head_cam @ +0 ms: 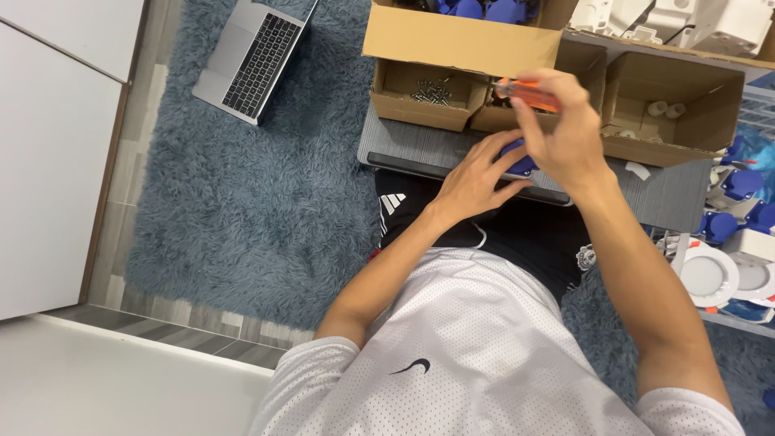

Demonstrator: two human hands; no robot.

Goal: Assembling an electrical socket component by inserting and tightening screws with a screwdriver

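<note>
1. Seen from above: two bare hands at work over one grey ribbed board [420,149] laid across the lap.
2. Left hand [476,178], fingers spread flat, pressed down on one small blue plastic part [519,159] resting on that board.
3. Right hand [561,121] closed around one orange-handled screwdriver [525,93], held just above the blue part, handle tilted toward the boxes.
4. Counted three open brown cardboard compartments along the board's far edge: one with a heap of small metal screws [430,90], one mostly hidden behind the right hand, one with two short white cylinders [666,109].
5. Spotted one larger cardboard box [460,36] behind, more blue pieces inside.
6. Noted one open grey laptop [250,56] on the shaggy blue-grey rug [242,202], well apart to the left.
7. Caught two round white discs [710,278] at the right edge.
</note>
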